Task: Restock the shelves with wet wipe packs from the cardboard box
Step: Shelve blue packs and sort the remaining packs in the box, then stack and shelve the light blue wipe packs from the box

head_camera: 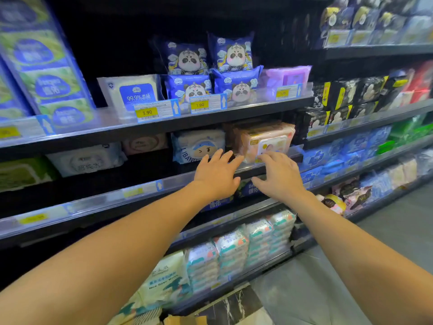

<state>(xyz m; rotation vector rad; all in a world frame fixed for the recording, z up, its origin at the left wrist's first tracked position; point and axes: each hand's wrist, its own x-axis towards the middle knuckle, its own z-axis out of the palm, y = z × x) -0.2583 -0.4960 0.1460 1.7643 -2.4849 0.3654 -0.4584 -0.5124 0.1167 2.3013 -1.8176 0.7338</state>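
Head view: the pink wet wipe pack [264, 139], lying long axis left-to-right on the middle shelf [140, 191], is being reached for just beyond both hands, the right hand [278, 177] nearer at its front edge, the left hand [215, 177] beside, both spread open, nothing gripped.

blue panda-print packs [185, 58], peach pack [264, 139]

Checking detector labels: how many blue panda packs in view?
4, on the upper shelf: top-left pack, top-right pack, bottom-left pack, bottom-right pack. More may be hidden behind.
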